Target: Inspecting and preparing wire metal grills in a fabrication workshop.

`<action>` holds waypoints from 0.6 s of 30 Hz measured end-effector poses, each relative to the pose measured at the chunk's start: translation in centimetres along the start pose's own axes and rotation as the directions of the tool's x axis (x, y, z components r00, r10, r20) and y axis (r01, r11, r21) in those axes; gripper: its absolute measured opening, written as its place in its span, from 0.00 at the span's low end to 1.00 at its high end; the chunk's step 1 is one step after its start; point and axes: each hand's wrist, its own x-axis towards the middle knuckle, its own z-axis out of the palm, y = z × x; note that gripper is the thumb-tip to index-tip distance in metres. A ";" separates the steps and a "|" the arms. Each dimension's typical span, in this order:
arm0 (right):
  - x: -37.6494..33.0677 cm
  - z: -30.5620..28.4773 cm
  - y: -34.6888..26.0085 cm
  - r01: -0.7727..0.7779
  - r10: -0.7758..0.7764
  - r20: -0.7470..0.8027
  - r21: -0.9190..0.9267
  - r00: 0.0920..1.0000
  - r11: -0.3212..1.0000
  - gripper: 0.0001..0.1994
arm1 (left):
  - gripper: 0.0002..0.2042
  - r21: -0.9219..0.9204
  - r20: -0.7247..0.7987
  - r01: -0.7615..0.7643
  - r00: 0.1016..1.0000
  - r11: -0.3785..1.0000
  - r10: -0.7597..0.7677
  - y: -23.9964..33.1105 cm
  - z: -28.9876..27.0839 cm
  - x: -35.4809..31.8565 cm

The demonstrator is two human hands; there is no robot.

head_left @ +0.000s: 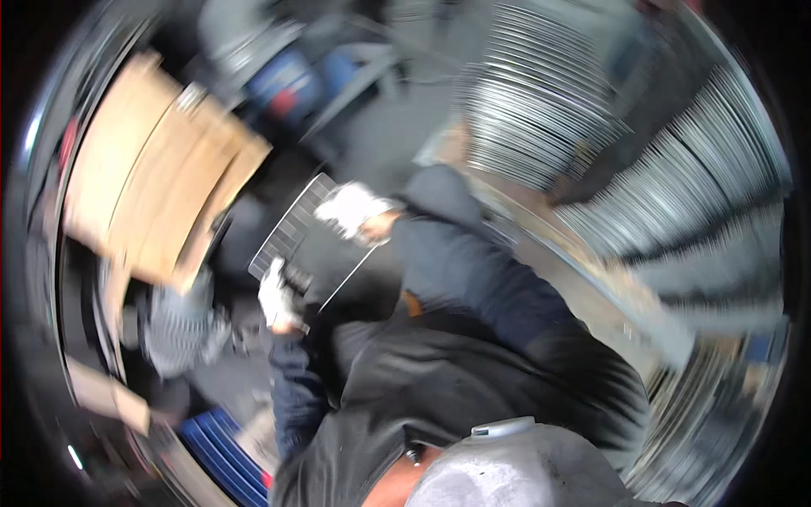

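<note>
Nearest the camera sits a grey cap (515, 469), with a dark jacket (439, 363) just beyond. Farther off, left of centre, a wire rack (291, 221) spans two white-gloved hands: the left hand (279, 296) grips its near left part, the right hand (359, 213) its far right part. Blurred metal stacks (541, 110) stand right, tan boxes (160, 177) left.
</note>
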 end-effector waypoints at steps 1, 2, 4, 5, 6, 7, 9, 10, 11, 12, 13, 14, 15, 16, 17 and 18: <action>0.3 -0.1 -1.2 -0.180 0.160 0.119 0.190 0.980 0.965 0.06 | 0.17 -0.053 -0.003 0.040 0.999 0.998 -0.040 0.1 0.1 0.1; 1.2 -0.8 -1.2 -0.120 0.119 0.054 0.017 0.991 0.993 0.08 | 0.16 -0.023 -0.009 -0.096 0.995 0.995 0.096 -0.2 0.8 0.3; 0.3 3.3 -3.7 -0.089 0.066 -0.148 -0.155 0.987 0.984 0.08 | 0.13 -0.092 0.018 -0.112 0.993 0.989 0.114 -1.0 -0.3 1.7; 0.6 3.5 -3.9 -0.109 0.059 -0.183 -0.281 0.981 0.953 0.07 | 0.11 -0.198 0.096 0.010 0.995 0.980 0.009 -1.7 -1.1 2.7; 1.3 3.4 -4.0 -0.121 0.062 -0.207 -0.286 0.976 0.951 0.07 | 0.09 -0.250 0.108 0.045 0.994 0.967 -0.018 -1.7 -1.3 3.4; 1.4 3.6 -4.5 -0.166 0.106 -0.220 -0.275 0.970 0.947 0.06 | 0.07 -0.299 0.128 0.083 0.991 0.951 -0.046 -2.0 -1.4 4.0; 2.4 2.4 -4.1 -0.198 0.170 -0.171 -0.164 0.970 0.966 0.06 | 0.06 -0.310 0.136 0.092 0.989 0.946 -0.051 -1.4 -0.9 4.3; 2.5 3.0 -3.8 -0.159 0.109 -0.220 -0.228 0.969 0.961 0.05 | 0.07 -0.316 0.140 0.094 0.989 0.944 -0.051 -1.9 -1.6 5.2; 2.3 3.4 -3.5 -0.122 0.043 -0.263 -0.291 0.964 0.949 0.05 | 0.07 -0.319 0.146 0.097 0.988 0.943 -0.053 -2.5 -2.0 5.9; 2.3 2.5 -4.5 -0.145 0.018 -0.346 -0.344 0.938 0.928 0.08 | 0.07 -0.291 0.126 0.044 0.992 0.956 -0.007 -0.7 0.0 6.3; 2.2 1.6 -3.8 -0.014 -0.108 -0.323 -0.354 0.940 0.935 0.09 | 0.07 -0.350 0.231 0.069 0.973 0.934 0.015 -1.2 -0.1 7.4; 2.3 0.4 -3.8 -0.067 -0.058 -0.361 -0.324 0.931 0.944 0.09 | 0.07 0.248 0.207 -0.453 0.888 0.856 0.410 -1.8 -0.7 8.2; 2.6 -0.2 -4.1 -0.120 -0.009 -0.402 -0.294 0.915 0.948 0.09 | 0.07 0.685 0.424 -0.689 0.641 0.236 0.640 -2.7 -1.0 9.1; 3.2 0.8 -5.0 -0.224 0.012 -0.487 -0.379 0.873 0.898 0.09 | 0.08 0.473 0.289 -0.680 0.721 0.561 0.631 -3.3 -0.5 10.1; 3.5 1.8 -4.8 -0.236 0.030 -0.482 -0.373 0.876 0.897 0.09 | 0.08 0.485 0.279 -0.667 0.731 0.566 0.623 -4.1 -1.3 9.9; 3.2 2.3 -5.1 -0.181 -0.008 -0.431 -0.396 0.902 0.900 0.08 | 0.09 0.213 0.068 -0.394 0.919 0.894 0.389 -2.6 -0.2 8.9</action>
